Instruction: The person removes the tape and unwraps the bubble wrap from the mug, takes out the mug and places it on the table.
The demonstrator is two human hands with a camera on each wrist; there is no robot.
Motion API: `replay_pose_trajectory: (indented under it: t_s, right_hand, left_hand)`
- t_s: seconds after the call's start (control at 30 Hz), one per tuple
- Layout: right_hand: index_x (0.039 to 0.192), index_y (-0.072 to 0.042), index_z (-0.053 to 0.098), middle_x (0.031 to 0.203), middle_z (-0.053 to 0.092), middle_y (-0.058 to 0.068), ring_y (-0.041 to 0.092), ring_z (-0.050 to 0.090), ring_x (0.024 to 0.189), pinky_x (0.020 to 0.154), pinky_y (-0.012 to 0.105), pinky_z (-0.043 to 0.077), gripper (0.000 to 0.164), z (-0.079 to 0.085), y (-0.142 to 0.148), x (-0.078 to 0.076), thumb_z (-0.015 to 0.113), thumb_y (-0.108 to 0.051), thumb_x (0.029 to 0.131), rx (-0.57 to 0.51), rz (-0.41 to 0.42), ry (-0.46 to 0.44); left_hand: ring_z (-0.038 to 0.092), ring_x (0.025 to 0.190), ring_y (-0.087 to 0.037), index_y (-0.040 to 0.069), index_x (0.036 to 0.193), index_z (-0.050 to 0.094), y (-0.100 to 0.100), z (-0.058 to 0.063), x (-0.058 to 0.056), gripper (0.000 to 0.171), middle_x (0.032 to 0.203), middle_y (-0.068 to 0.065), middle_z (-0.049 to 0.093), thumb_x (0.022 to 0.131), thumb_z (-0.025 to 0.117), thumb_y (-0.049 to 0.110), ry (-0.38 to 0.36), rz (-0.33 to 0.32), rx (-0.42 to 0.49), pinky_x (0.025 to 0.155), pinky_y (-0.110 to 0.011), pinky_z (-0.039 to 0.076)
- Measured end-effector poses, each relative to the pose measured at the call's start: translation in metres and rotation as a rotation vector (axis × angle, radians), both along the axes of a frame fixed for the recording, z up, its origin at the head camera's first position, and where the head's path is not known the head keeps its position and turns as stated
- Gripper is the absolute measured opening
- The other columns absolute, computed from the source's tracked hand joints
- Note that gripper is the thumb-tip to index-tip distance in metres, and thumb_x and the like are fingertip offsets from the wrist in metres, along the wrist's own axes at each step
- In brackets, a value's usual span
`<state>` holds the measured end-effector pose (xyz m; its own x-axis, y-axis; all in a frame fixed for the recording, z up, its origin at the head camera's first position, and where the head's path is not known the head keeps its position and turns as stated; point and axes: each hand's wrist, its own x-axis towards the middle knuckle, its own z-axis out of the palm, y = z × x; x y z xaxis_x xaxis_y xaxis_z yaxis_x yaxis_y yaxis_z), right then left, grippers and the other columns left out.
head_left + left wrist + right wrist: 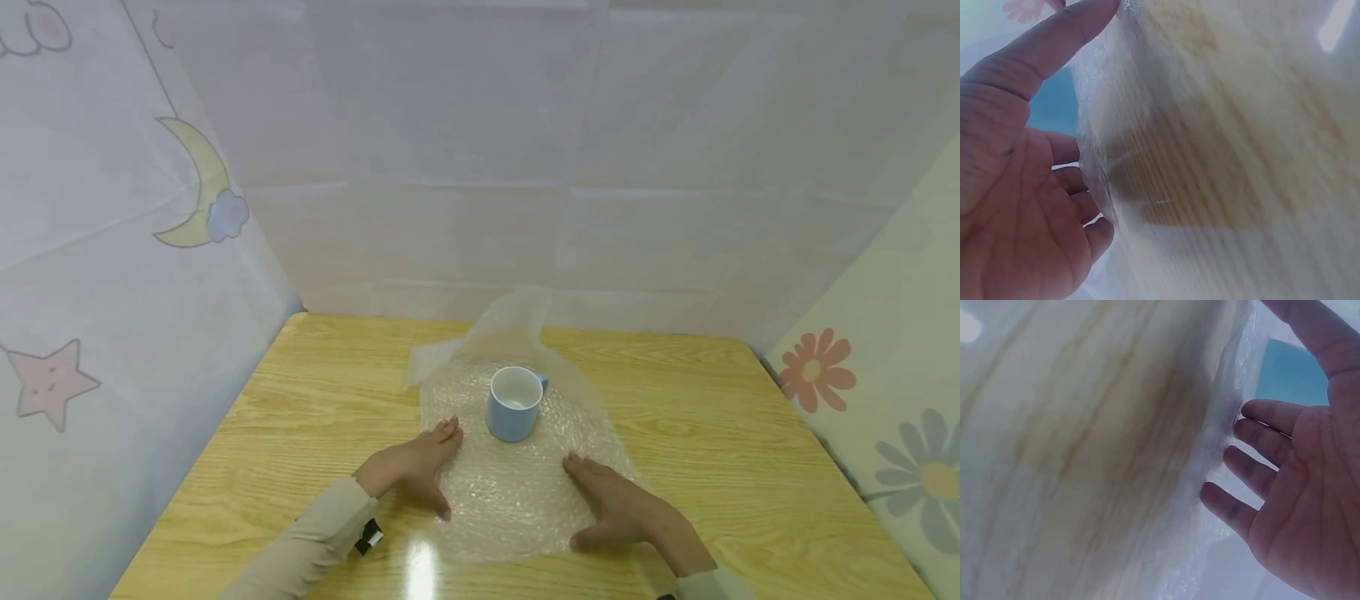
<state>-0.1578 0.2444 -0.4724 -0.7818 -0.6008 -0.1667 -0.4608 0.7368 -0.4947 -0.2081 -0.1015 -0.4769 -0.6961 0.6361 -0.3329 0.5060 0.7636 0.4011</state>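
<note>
A light blue mug [513, 410] with a white inside stands upright on a sheet of bubble wrap [510, 508], its handle toward the back right. My left hand [416, 462] touches the wrap's left side, fingers extended and thumb spread. On the right side of the sheet, my right hand [618, 504] rests in a mirrored pose, apart from the mug. Both wrist views show the fingertips at the edge of the bubble wrap [1094, 125], with the blue mug [1291, 375] behind the fingers. Neither hand grips anything.
The wooden table [322, 400] reaches back to a pale cloth wall [465, 167]. The wrap's far end rises in a crumpled fold [517, 312] near the back edge. Printed cloths [112, 317] flank the table on both sides.
</note>
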Motion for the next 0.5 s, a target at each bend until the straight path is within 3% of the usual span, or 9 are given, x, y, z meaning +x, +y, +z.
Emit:
replay_pose_trajectory:
  t_s: [0.33, 0.5]
  right_hand:
    - [0.148, 0.005, 0.031, 0.152, 0.029, 0.024, 0.045, 0.03, 0.136, 0.105, 0.061, 0.029, 0.106, -0.0028, -0.0034, 0.0055, 0.079, -0.052, 0.072, 0.027, -0.003, 0.05]
    - [0.147, 0.009, 0.029, 0.151, 0.027, 0.028, 0.047, 0.028, 0.136, 0.107, 0.061, 0.027, 0.1, 0.0041, -0.002, 0.0013, 0.072, -0.053, 0.081, -0.006, 0.043, 0.041]
  left_hand:
    - [0.006, 0.145, -0.035, -0.005, 0.151, 0.019, -0.0012, 0.0066, -0.0029, 0.122, 0.158, -0.024, 0.005, 0.064, 0.088, 0.045, -0.026, 0.006, 0.025, 0.116, -0.045, 0.014]
    - [0.007, 0.144, -0.039, -0.008, 0.15, 0.02, -0.0009, 0.005, -0.0075, 0.107, 0.157, -0.027, 0.008, 0.08, 0.076, 0.05, 0.016, -0.006, 0.068, 0.115, -0.05, 0.014]
